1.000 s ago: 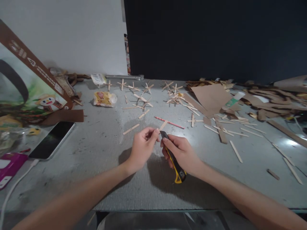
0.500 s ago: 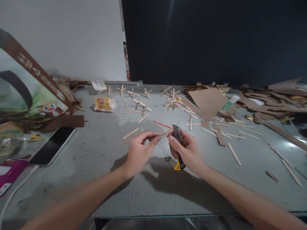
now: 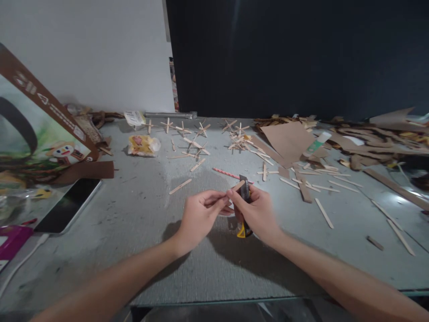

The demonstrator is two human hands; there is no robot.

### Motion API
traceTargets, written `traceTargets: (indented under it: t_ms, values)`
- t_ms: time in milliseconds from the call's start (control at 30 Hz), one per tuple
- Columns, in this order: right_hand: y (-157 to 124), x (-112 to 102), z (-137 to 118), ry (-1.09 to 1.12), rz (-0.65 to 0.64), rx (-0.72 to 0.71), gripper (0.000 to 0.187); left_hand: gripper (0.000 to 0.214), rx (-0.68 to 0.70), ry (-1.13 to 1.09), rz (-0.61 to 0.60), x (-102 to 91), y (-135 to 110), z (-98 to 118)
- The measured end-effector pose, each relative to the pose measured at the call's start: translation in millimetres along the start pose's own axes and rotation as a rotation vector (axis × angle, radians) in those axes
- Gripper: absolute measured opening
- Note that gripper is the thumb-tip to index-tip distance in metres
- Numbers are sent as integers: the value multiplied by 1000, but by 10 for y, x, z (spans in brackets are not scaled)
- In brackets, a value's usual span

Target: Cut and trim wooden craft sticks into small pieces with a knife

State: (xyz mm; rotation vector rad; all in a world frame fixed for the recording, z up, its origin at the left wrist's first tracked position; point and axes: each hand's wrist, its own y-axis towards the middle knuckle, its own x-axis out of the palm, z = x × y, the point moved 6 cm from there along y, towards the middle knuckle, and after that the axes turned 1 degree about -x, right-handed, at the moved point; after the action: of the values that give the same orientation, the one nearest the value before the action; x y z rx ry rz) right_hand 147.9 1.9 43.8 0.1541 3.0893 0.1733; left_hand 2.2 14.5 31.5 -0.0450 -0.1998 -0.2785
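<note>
My left hand (image 3: pixel 201 214) pinches one end of a short wooden stick (image 3: pixel 238 185) just above the grey table (image 3: pixel 140 232). My right hand (image 3: pixel 256 210) grips a yellow and black utility knife (image 3: pixel 244 210), held nearly upright with its blade end against the stick. The two hands touch at the fingertips over the middle of the table. A pink striped straw (image 3: pixel 228 173) lies just beyond them.
Loose sticks and glued stick crosses (image 3: pixel 197 143) litter the far middle. Cardboard sheets and scraps (image 3: pixel 295 138) pile up at the right. At the left stand a printed box (image 3: pixel 40 129), a phone (image 3: pixel 69 205), a magenta item (image 3: pixel 10 239) and a snack packet (image 3: pixel 144 144).
The knife has swung from lying slanted under my right hand to nearly upright. Both hands have closed together, and the stick sits between them at the blade.
</note>
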Motion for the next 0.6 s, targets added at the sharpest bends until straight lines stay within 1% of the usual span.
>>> traceTargets:
  t_ms: [200,367,433,600]
  values:
    - [-4,17,-3,-3,-44,9,50,46,8,-7,5,19,-18,-3]
    - [37,25,6,65,-88,-5,51,47,-8,-28,2,27,-5,-46]
    - [53,14,27,104,-76,10,51,47,-16,-49,6,37,-9,-53]
    - [76,-64,46,151,23,7,50,49,-13,-131,3,52,-16,-41]
